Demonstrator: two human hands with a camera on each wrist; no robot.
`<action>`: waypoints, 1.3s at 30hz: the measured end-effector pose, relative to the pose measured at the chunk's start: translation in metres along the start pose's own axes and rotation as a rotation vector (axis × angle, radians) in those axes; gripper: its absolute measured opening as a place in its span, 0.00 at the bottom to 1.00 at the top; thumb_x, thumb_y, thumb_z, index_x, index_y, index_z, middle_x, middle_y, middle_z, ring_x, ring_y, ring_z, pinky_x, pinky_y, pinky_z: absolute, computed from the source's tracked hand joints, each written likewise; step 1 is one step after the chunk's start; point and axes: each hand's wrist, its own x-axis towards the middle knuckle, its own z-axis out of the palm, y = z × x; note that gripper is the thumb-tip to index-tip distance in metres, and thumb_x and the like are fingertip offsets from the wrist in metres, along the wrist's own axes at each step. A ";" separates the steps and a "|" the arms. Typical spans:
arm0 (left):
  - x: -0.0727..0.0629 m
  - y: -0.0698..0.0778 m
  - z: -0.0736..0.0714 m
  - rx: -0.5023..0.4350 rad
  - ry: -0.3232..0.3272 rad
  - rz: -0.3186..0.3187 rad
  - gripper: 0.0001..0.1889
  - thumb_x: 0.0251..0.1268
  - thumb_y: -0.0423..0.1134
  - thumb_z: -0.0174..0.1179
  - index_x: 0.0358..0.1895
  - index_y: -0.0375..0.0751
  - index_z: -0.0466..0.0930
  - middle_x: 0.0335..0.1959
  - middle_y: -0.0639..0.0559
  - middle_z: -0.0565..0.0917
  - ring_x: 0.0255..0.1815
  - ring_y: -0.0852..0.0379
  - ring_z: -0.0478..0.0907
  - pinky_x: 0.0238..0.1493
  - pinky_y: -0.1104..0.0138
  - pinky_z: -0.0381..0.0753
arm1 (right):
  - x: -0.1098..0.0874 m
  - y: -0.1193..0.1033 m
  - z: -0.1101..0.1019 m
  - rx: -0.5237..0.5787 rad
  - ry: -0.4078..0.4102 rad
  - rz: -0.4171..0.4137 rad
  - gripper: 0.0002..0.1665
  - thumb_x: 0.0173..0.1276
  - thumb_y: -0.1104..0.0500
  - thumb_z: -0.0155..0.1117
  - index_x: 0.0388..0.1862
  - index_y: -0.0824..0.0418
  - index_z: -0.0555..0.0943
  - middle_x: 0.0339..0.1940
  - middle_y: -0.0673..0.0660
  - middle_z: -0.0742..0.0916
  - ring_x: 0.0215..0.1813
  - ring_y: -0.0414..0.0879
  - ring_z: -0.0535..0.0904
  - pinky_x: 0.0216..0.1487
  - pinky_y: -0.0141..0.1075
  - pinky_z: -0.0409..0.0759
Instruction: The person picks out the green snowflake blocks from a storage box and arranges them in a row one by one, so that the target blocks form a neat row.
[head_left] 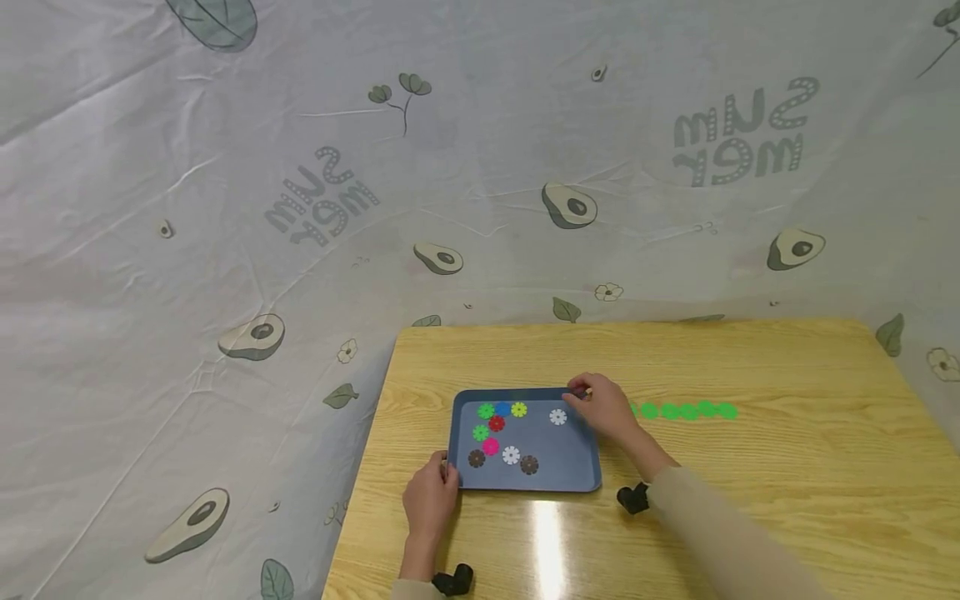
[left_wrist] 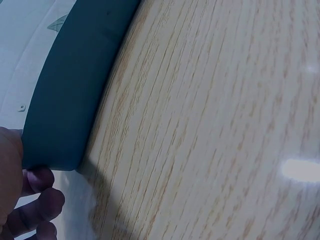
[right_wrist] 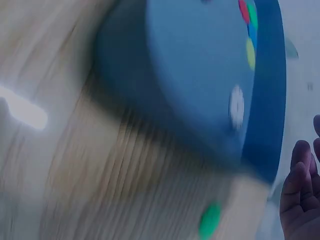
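Note:
A dark blue-grey rectangular tray (head_left: pixel 558 477) lies on the wooden table, with flower-shaped notched plastic discs scattered inside. My left hand (head_left: pixel 431 497) grips its left side near the front corner; the left wrist view shows fingers (left_wrist: pixel 49 202) curled at the tray's end. At the far right corner is my right hand (head_left: pixel 606 408), its thumb and fingers loosely bent and apart in the right wrist view, beside the rim. A white disc (head_left: pixel 558 417) lies close to that hand. Green, blue, yellow, red, pink, brown and white discs, such as the pink disc (head_left: pixel 491 447), lie mostly on the left.
Several green discs (head_left: pixel 688 412) form a row on the table, right of the tray and partly behind my right wrist. The wooden table (head_left: pixel 795 467) extends far to the right. A pale printed cloth (head_left: pixel 495 167) hangs behind and to the left of it.

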 end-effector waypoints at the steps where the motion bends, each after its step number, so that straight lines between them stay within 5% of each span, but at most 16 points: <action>1: 0.000 0.000 0.000 0.000 -0.004 -0.001 0.11 0.66 0.37 0.64 0.49 0.40 0.88 0.13 0.64 0.67 0.13 0.63 0.61 0.16 0.64 0.60 | 0.001 -0.005 0.008 0.001 -0.010 -0.010 0.16 0.72 0.57 0.71 0.51 0.66 0.85 0.46 0.60 0.86 0.42 0.52 0.83 0.45 0.49 0.81; 9: 0.001 -0.001 0.001 -0.009 -0.032 -0.019 0.12 0.67 0.38 0.64 0.50 0.41 0.88 0.13 0.64 0.67 0.13 0.63 0.60 0.17 0.65 0.60 | 0.011 -0.035 0.064 0.007 -0.078 -0.038 0.15 0.69 0.57 0.73 0.50 0.63 0.87 0.45 0.58 0.87 0.46 0.52 0.82 0.49 0.50 0.79; 20: 0.002 0.001 -0.003 -0.007 0.004 -0.009 0.12 0.66 0.36 0.66 0.50 0.39 0.88 0.14 0.63 0.68 0.14 0.63 0.62 0.17 0.65 0.61 | 0.013 -0.065 0.121 -0.042 -0.218 -0.149 0.15 0.68 0.57 0.73 0.49 0.64 0.86 0.34 0.51 0.82 0.35 0.43 0.75 0.41 0.42 0.76; 30: 0.001 0.002 -0.001 -0.006 -0.001 -0.005 0.12 0.66 0.36 0.65 0.50 0.39 0.88 0.14 0.63 0.69 0.13 0.63 0.62 0.16 0.64 0.62 | 0.009 -0.061 0.156 -0.162 -0.208 -0.115 0.20 0.66 0.55 0.74 0.54 0.61 0.85 0.43 0.56 0.86 0.46 0.51 0.82 0.50 0.48 0.80; 39: 0.001 0.000 0.000 0.000 0.008 -0.004 0.11 0.65 0.36 0.65 0.49 0.40 0.88 0.14 0.63 0.70 0.14 0.62 0.63 0.16 0.64 0.63 | 0.006 -0.062 0.163 -0.223 -0.175 -0.131 0.19 0.64 0.57 0.76 0.54 0.60 0.87 0.46 0.57 0.87 0.49 0.53 0.82 0.52 0.49 0.80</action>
